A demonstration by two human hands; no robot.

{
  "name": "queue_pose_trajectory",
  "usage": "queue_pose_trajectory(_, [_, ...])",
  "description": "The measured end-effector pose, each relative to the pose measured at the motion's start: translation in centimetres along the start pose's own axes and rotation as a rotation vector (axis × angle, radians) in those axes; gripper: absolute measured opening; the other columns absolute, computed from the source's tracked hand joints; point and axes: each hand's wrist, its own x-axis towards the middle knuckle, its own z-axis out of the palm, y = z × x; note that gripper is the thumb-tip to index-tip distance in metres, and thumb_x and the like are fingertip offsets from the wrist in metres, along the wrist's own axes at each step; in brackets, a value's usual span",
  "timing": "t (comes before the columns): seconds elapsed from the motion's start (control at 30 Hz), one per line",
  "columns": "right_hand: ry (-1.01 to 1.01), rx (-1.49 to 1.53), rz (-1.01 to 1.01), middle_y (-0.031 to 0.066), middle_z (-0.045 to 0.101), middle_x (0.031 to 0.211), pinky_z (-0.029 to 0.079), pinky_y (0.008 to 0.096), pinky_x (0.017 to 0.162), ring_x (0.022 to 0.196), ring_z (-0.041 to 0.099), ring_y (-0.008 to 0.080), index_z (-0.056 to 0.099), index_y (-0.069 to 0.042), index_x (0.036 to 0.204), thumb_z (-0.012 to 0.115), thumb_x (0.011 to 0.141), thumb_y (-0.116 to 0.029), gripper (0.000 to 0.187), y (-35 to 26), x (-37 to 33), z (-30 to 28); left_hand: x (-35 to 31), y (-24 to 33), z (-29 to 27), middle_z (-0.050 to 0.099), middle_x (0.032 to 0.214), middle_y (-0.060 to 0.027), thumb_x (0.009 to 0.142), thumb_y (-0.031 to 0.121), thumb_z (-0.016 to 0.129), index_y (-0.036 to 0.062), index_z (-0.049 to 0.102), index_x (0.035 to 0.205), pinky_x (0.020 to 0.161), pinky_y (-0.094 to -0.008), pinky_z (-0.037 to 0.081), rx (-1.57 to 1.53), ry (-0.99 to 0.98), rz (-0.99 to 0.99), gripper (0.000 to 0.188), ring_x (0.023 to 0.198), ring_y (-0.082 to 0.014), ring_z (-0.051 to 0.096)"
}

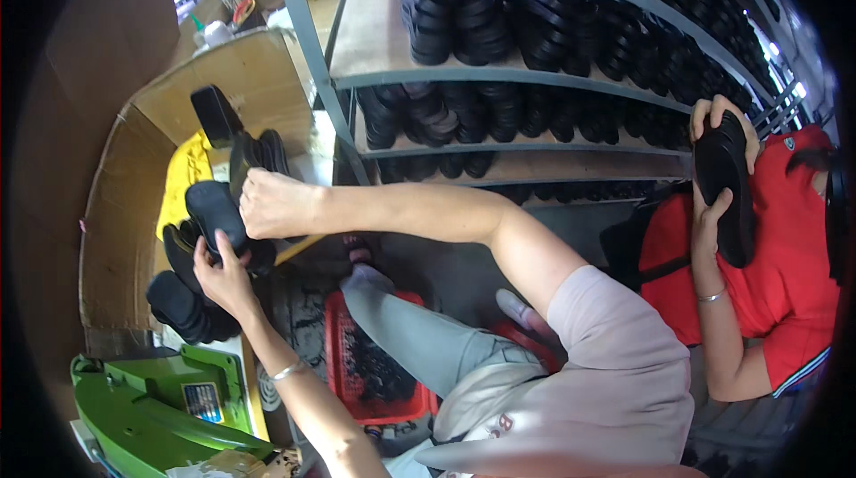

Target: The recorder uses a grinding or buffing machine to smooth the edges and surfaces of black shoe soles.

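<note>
A black shoe sole [212, 209] is held tilted over a pile of others, its broad flat face showing. My left hand [223, 277] grips its lower end, with the thumb pressed on the face. At its right edge my right hand [272, 204] is closed in a fist; what the fingers hold, if anything, is hidden. Behind the fist, several dark soles [259, 150] stand together, and one more sole [216, 116] leans upright above them. Below my left hand lies a stack of black soles [178, 301]. Beside the held sole is a yellow bag or cloth [185, 177].
An open cardboard box [116, 210] surrounds the soles. A green machine or plastic housing [165, 416] stands at lower left. On the floor sits a red basket [343, 362] with black scraps. Metal shelves [499, 70] hold many soles. At right, a person in red [789, 237] holds stacked soles [724, 184].
</note>
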Motion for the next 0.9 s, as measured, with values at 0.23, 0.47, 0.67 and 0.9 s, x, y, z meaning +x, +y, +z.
queue_pose_trajectory(0.23, [0.135, 0.041, 0.059, 0.0087, 0.061, 0.078, 0.043, 0.0321, 0.069, 0.077, 0.06, 0.021, 0.06, -0.005, 0.079, 0.057, 0.072, -0.018, 0.015, -0.4, -1.1, -0.5, -8.1, -1.9, -2.6, 0.053, 0.104, -0.0137, 0.09, 0.026, 0.062, -0.0025, 0.054, 0.119, 0.054, -0.0237, 0.053, -0.22, 0.057, -0.043, 0.042, 0.074, -0.0153, 0.061])
queue_pose_trajectory(0.47, [0.284, 0.379, 0.224, 0.0129, 0.061, 0.1, 0.046, 0.0371, 0.083, 0.093, 0.059, 0.0277, 0.062, -0.002, 0.099, 0.063, 0.069, -0.01, 0.031, -2.9, -5.9, -2.9, -22.1, -13.7, -25.1, 0.064, 0.103, -0.0155, 0.084, 0.01, 0.065, -0.0016, 0.065, 0.096, 0.074, -0.0366, 0.051, 0.614, 0.604, 0.213, 0.017, 0.083, -0.023, 0.062])
queue_pose_trajectory(0.67, [0.169, 0.469, 0.321, 0.0119, 0.06, 0.093, 0.045, 0.0369, 0.077, 0.087, 0.057, 0.0265, 0.063, -0.001, 0.094, 0.063, 0.072, -0.008, 0.023, -7.0, -10.2, -3.1, -26.9, -19.4, -32.7, 0.063, 0.104, -0.0163, 0.079, 0.007, 0.066, -0.0015, 0.065, 0.096, 0.079, -0.0385, 0.049, 0.786, 0.501, -0.296, 0.019, 0.087, -0.0248, 0.061])
queue_pose_trajectory(0.9, [0.055, 0.593, 0.358, 0.0087, 0.058, 0.087, 0.041, 0.035, 0.073, 0.082, 0.055, 0.0235, 0.063, -0.003, 0.089, 0.06, 0.073, -0.012, 0.018, -13.9, -13.7, -3.3, -25.9, -17.9, -30.0, 0.062, 0.105, -0.0171, 0.073, 0.004, 0.067, -0.0015, 0.065, 0.095, 0.084, -0.0407, 0.047, 0.697, 0.442, -0.326, 0.023, 0.092, -0.027, 0.06])
